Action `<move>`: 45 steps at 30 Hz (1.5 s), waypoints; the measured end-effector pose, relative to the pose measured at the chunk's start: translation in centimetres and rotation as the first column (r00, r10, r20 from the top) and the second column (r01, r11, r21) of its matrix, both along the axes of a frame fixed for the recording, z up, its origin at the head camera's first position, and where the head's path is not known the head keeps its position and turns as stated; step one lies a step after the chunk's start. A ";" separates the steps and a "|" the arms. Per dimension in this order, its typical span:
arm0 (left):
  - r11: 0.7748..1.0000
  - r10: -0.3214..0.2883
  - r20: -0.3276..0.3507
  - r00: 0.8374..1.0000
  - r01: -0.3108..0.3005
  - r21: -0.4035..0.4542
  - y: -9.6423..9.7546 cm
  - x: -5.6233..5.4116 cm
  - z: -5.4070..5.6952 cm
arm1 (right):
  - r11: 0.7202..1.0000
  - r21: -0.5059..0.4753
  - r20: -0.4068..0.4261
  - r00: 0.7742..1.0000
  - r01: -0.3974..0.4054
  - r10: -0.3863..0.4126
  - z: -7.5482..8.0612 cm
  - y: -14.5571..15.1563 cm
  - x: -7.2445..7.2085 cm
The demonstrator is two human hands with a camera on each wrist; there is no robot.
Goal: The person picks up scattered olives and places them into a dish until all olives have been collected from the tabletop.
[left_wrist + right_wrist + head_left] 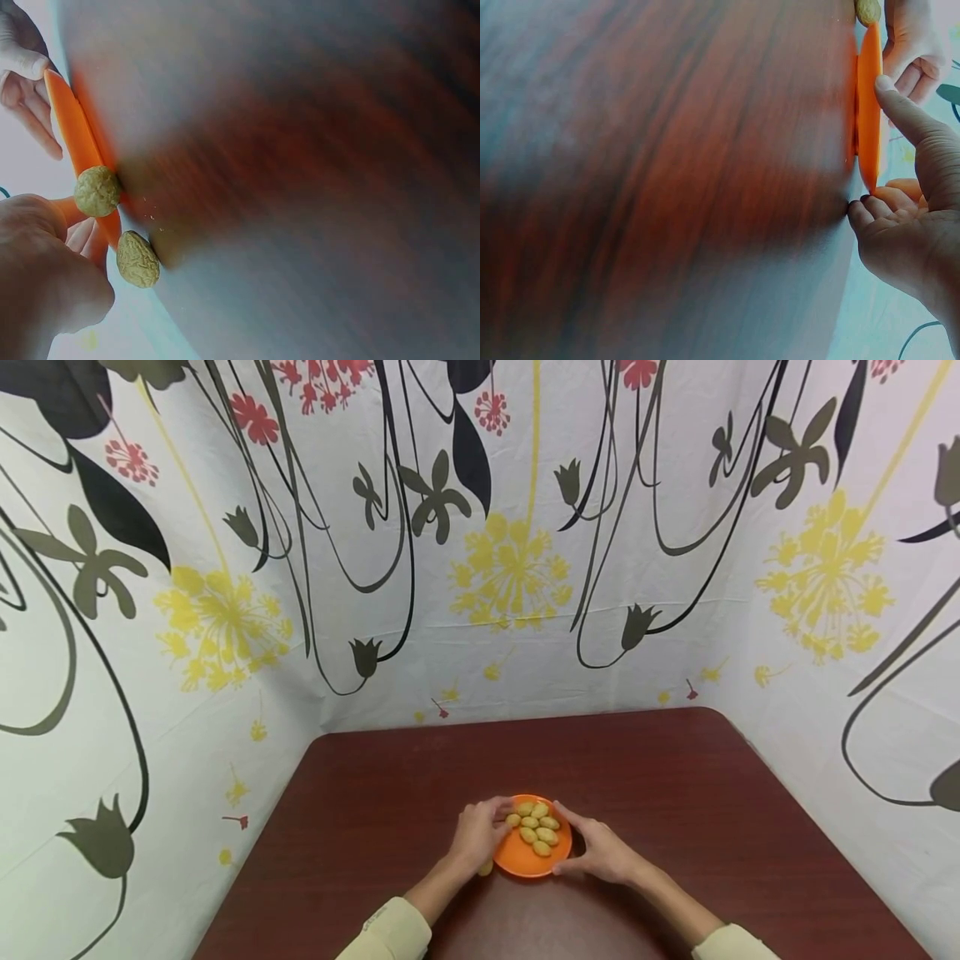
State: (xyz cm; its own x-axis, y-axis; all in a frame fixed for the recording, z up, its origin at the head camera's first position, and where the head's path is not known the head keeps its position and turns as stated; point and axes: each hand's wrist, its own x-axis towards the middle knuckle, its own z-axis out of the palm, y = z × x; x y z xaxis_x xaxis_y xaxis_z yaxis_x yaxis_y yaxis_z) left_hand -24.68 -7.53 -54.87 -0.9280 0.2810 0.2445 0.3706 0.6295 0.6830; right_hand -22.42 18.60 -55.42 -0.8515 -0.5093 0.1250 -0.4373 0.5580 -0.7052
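Observation:
An orange plate (pixel 517 862) bears several small, oval, yellowish pieces (pixel 542 848), whose exact kind I cannot tell. My right hand (pixel 606 853) holds the plate's right side, its thumb on the near rim and its curled fingers farther back. Over the left rim, my left hand (pixel 476 833) bends its fingers and thumb around one piece (pixel 513 820); whether they pinch it is not clear. Beside the plate, partly hidden under that hand in the head view, lies another piece (pixel 485 867). The left wrist view shows two wrinkled ones, a rounder piece (pixel 97 191) and an oval piece (pixel 139 259).
The plate stands on a dark red-brown wooden table (pixel 660 777) with rounded far corners. White cloth (pixel 420 677) printed with flowers and stems hangs behind the table and along both sides.

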 end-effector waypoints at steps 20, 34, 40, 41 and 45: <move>0.997 -0.055 -0.060 0.997 0.059 0.056 -2.4 0.4 0.5 | 1.000 0.001 -0.002 1.000 0.000 0.000 0.1 -0.1 0.0; 0.993 -0.075 -0.087 0.993 0.082 0.083 -5.0 0.9 1.3 | 1.000 -0.009 0.018 1.000 -0.005 0.005 0.2 -0.1 0.2; 0.992 -0.093 -0.064 0.994 0.098 0.083 -6.0 1.1 1.4 | 1.000 -0.009 0.025 1.000 -0.010 0.010 0.2 0.0 0.2; 0.991 -0.098 -0.059 0.994 0.102 0.083 -6.2 1.2 1.3 | 1.000 -0.009 0.025 1.000 -0.010 0.010 0.2 0.0 0.1; 0.989 -0.128 -0.041 0.991 0.130 0.067 -7.2 1.2 1.1 | 1.000 -0.007 0.024 1.000 -0.012 0.012 0.2 0.0 0.1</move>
State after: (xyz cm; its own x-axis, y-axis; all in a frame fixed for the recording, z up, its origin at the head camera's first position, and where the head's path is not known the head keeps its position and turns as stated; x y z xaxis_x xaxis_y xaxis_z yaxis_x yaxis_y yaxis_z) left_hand -23.51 -14.70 -53.73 -0.8753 0.3787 0.3008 0.4710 0.5261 0.7081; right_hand -22.36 18.60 -55.26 -0.8480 -0.5189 0.1078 -0.4267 0.5478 -0.7196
